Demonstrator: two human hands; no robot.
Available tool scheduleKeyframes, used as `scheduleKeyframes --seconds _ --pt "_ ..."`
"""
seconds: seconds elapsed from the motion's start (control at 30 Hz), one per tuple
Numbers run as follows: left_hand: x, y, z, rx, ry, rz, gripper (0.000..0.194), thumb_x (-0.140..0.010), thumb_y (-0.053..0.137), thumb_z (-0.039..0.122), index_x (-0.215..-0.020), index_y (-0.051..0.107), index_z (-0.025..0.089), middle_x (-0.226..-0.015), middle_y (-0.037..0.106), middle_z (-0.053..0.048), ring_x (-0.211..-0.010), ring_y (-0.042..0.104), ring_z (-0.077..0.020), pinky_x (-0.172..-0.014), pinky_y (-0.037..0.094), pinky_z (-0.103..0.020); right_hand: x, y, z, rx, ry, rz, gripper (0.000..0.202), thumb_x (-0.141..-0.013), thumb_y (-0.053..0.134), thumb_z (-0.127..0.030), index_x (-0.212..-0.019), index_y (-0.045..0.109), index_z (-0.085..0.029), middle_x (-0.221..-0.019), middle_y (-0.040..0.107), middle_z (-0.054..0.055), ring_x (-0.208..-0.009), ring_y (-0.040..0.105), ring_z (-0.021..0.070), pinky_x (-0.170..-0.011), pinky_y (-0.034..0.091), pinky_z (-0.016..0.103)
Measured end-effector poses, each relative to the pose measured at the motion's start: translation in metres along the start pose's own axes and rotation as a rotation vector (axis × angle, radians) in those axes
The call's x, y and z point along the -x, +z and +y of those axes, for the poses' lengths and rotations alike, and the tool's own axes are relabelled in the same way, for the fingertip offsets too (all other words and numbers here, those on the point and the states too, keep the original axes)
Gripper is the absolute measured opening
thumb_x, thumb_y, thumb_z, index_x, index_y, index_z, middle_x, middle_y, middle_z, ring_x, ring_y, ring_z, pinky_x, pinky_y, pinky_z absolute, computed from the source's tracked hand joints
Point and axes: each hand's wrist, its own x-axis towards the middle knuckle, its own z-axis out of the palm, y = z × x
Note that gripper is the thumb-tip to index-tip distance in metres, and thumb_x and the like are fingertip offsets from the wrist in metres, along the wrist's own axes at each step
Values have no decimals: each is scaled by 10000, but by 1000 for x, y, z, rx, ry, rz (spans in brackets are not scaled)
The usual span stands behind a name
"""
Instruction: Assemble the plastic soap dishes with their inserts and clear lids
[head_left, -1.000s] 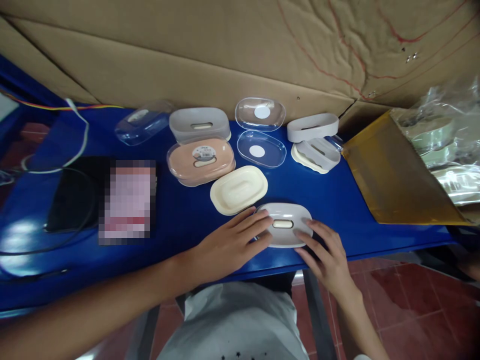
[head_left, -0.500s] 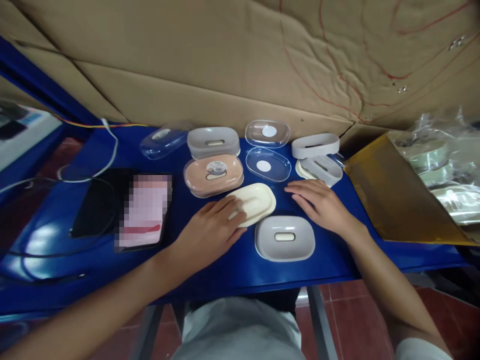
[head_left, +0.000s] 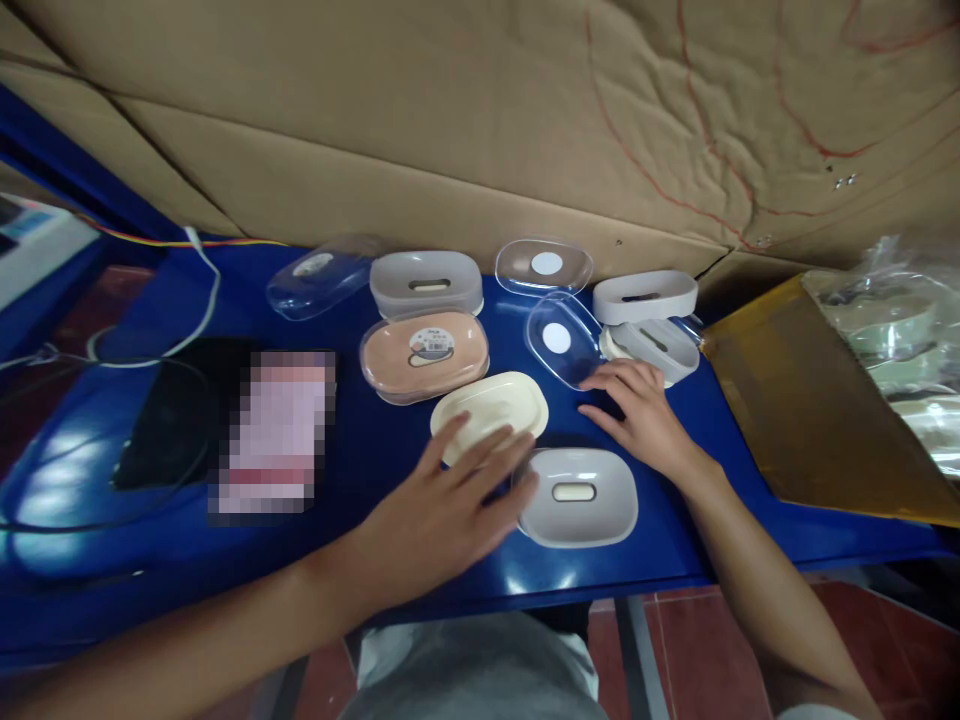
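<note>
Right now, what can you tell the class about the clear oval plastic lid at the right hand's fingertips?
The clear oval plastic lid is glossy and see-through, with rounded ends, a visible rim and a round white sticker near its middle. It sits askew over the blue tabletop, slanting towards the person's right hand, whose fingertips seem to meet its near edge; whether they grip it, or it is slightly lifted, cannot be told.

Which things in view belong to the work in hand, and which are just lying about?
Likely part of the work:
cream tray, left hand over it
clear lid, right hand at its edge
front grey dish
lidded pink dish
rear grey pieces

Probably just lying about:
phone, screen pixelated
white cable
</note>
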Motion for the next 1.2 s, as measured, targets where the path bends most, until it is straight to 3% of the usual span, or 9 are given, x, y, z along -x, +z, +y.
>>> scheduleKeyframes --seconds 0.1,0.23,0.4,0.53,0.67,0.73,0.83,0.93,1.2 --pt "1 2 6 44 181 -25 221 -1066 660 309 -1265 690 217 -1450 671 -93 -1438 557 -282 -1317 290 -584 4 -3 3 -75 59 35 158 -1065 651 -416 -1129 724 -290 -1133 743 68 -1188 686 306 -1119 423 569" --pt "2 3 6 66 184 0 177 -1047 708 356 -1161 706 221 -1308 713 -62 -1288 630 -252 -1287 344 -535 9 -17 8 -301 102 19 188 -1059 642 -485 -1070 699 -306 -1072 763 43 -1062 739 273 -1034 543 528" --pt "-1 0 4 76 211 -36 177 -1062 674 366 -1155 703 218 -1271 713 -59 -1249 629 -254 -1199 432 -487 15 -37 20 -858 340 80 350 -1055 588 -608 -1195 646 -293 -917 743 30 -793 761 237 -745 656 427" --pt "-2 -2 6 81 228 -44 111 -1074 636 278 -1144 700 222 -1241 712 -45 -1245 631 -244 -1200 429 -487 13 -35 29 -946 442 26 429 -1034 645 -583 -1353 635 -296 -897 714 6 -673 695 180 -609 628 346" --pt "-2 -2 7 76 222 -17 97 -1031 697 222 -1128 705 220 -1218 716 -42 -1212 648 -229 -1204 428 -473 12 -27 26 -788 437 -57 432 -1079 574 -575 -1376 670 -275 -1235 757 94 -846 752 179 -706 659 336" --pt "-3 -2 7 76 217 -3 98 -1018 714 211 -1115 707 216 -1202 718 -39 -1195 655 -224 -1201 430 -474 14 -27 21 -641 363 -93 471 -1084 557 -588 -1446 650 -301 -1516 647 122 -1149 751 234 -888 675 393" --pt "-3 -2 5 72 193 9 92 -1008 721 223 -1098 706 213 -1177 719 -41 -1187 659 -231 -1194 437 -475 21 -31 15 -435 195 -222 658 -1008 695 -592 -1601 519 -366 -1730 438 95 -1569 469 328 -1216 501 567" --pt "-3 -1 3 84 160 5 91 -1006 707 242 -1092 701 216 -1189 719 -49 -1204 654 -241 -1207 425 -479 25 -32 14 -286 111 -269 749 -980 749 -558 -1649 452 -395 -1744 415 93 -1617 388 352 -1298 350 654" --pt "-1 3 -4 116 128 -20 142 -1030 668 265 -1159 697 212 -1287 715 -74 -1295 630 -261 -1250 379 -494 22 -28 19 -194 58 -178 729 -990 757 -489 -1649 463 -383 -1740 423 92 -1600 420 352 -1300 369 624"
